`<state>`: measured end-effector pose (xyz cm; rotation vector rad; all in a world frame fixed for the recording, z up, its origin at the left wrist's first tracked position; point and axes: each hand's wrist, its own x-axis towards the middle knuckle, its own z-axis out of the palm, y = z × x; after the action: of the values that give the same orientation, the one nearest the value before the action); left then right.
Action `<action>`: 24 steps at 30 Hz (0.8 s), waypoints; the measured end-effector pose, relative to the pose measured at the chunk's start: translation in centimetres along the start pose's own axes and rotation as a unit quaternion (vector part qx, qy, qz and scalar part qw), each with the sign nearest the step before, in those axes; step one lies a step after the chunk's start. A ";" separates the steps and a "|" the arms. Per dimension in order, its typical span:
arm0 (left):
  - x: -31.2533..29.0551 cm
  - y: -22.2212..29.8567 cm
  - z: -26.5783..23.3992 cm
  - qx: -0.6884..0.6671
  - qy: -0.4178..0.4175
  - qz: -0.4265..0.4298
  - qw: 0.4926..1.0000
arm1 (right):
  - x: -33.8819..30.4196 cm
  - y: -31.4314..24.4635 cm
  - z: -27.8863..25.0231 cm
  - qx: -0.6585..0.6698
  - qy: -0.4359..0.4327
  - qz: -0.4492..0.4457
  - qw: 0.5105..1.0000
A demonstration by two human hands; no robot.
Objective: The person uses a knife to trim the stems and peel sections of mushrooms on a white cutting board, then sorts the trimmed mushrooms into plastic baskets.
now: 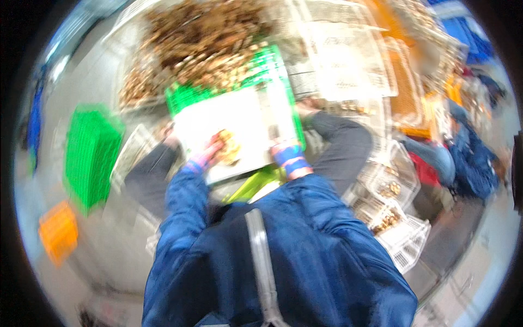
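A white board [199, 117] lies before me over a bright green mesh crate [294, 117]. On the board is a small heap of yellow-brown pieces [231, 148], too blurred to name. My left hand [210, 151] touches the left side of this heap, its fingers smeared by motion. Farther right, my right hand [282, 148] is at the board's right side, with a blue and pink band at the wrist. Blur hides its fingers and anything in them.
Brown clustered produce [212, 27] fills a large white crate beyond the board. White mesh baskets [348, 54] stand at the far right. A green crate stack [92, 155] and an orange crate [59, 233] are on the left. Another person in blue [473, 158] sits at the right.
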<state>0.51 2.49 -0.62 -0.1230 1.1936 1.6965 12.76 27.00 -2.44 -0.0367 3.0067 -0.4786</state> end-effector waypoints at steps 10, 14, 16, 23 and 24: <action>4.5 -5.3 -3.4 0.182 0.120 -0.017 0.976 | -0.5 0.1 -2.7 0.355 -0.037 0.440 0.824; 4.4 -5.5 -5.1 0.176 0.148 0.019 0.973 | 0.4 -1.3 -3.6 0.335 -0.040 0.410 0.847; 5.2 -5.8 -6.6 0.180 0.202 0.006 0.963 | 1.0 -1.8 -3.1 0.307 -0.031 0.392 0.867; 3.6 -3.1 1.3 0.341 0.284 0.267 0.856 | 1.4 -2.2 -2.3 0.289 -0.033 0.380 0.878; 4.6 -3.4 -0.1 0.344 0.268 0.196 0.878 | 1.6 -2.4 -2.3 0.282 -0.022 0.371 0.884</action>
<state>0.83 5.45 -5.56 0.1073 2.3105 1.4978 10.91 25.41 0.36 1.0646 2.4213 -1.1605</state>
